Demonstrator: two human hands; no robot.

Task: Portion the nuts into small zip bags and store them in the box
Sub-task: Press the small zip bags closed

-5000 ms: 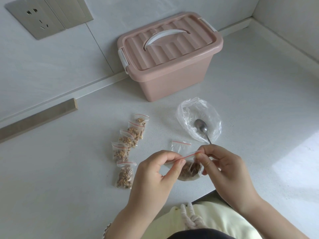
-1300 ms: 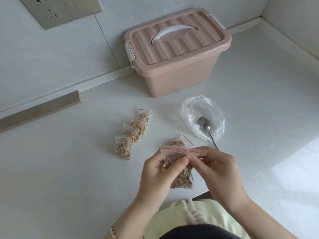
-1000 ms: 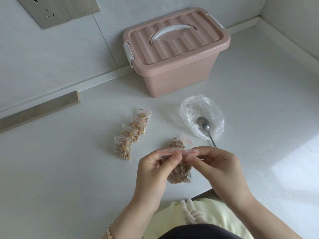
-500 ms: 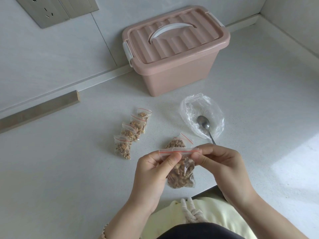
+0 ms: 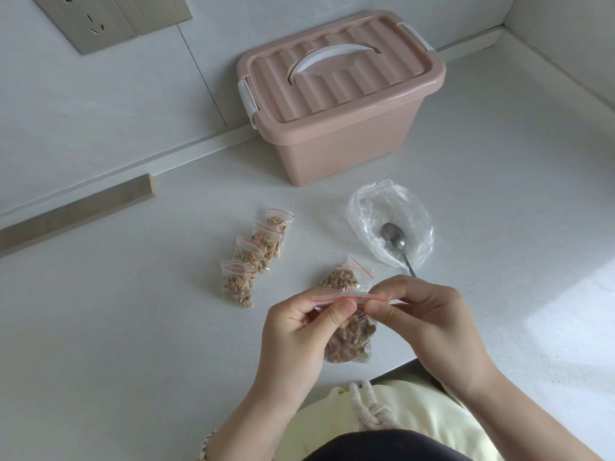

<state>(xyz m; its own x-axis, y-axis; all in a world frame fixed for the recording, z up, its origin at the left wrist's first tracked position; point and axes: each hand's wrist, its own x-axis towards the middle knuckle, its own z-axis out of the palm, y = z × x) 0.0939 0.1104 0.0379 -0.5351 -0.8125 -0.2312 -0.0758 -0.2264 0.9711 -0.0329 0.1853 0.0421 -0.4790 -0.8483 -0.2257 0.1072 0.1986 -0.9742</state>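
Note:
A small zip bag of nuts (image 5: 349,341) hangs above the counter's front edge. My left hand (image 5: 299,331) pinches the left end of its red-lined seal, and my right hand (image 5: 422,314) pinches the right end. Just behind it another filled zip bag (image 5: 342,277) lies on the counter. Several more filled zip bags (image 5: 256,254) lie in an overlapping row to the left. The pink box (image 5: 342,94) stands at the back against the wall with its lid on and its white handle folded down.
A crumpled clear plastic bag (image 5: 389,221) lies right of centre with a metal spoon (image 5: 396,241) resting in it. A wooden strip (image 5: 76,211) runs along the wall at left. A wall socket (image 5: 86,21) sits top left. The counter (image 5: 133,327) is white.
Five seconds ago a fifth bag lay at the row's near end; it is gone from there, and a filled bag now lies behind my hands. Over the last second my fingers shifted slightly along the seal.

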